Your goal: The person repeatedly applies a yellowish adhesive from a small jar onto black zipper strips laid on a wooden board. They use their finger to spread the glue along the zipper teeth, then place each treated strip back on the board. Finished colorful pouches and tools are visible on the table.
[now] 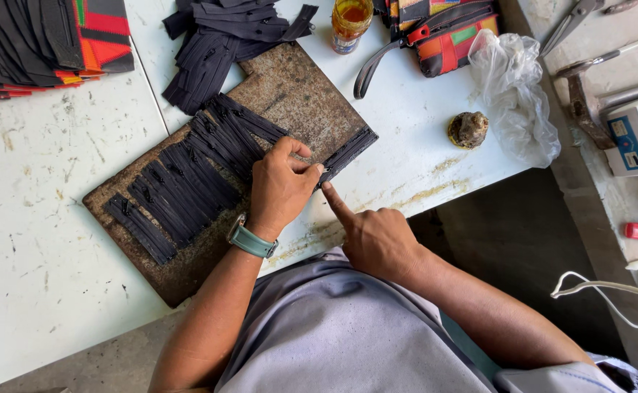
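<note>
We see a white worktable (57, 240), scuffed and glue-stained, and on it a rusty brown board (290, 94) set at an angle. Across the board lie rows of black zipper strips (181, 189), overlapping side by side from the lower left up toward the middle; the board's upper right part is bare. A single black zipper strip (349, 149) lies along the board's right edge. Beyond the board's far corner sits a loose heap of black zipper pieces (224, 44). By our judgement, a good share of the strips is already laid out on the board, and that heap is what is left.

Farther off we note stacked black and orange fabric pieces (50, 44) at the top left, a bright striped pouch (450, 33), a crumpled clear plastic bag (512, 94), a jar of amber glue (350, 22) and a small crusted lump (468, 129).

Our left hand (281, 189), with a teal wristwatch (250, 240), is curled, its fingertips pinching the near end of the single strip. Our right hand (373, 236) grips nothing: its forefinger points out and presses the table just beside that end, the other fingers folded.
</note>
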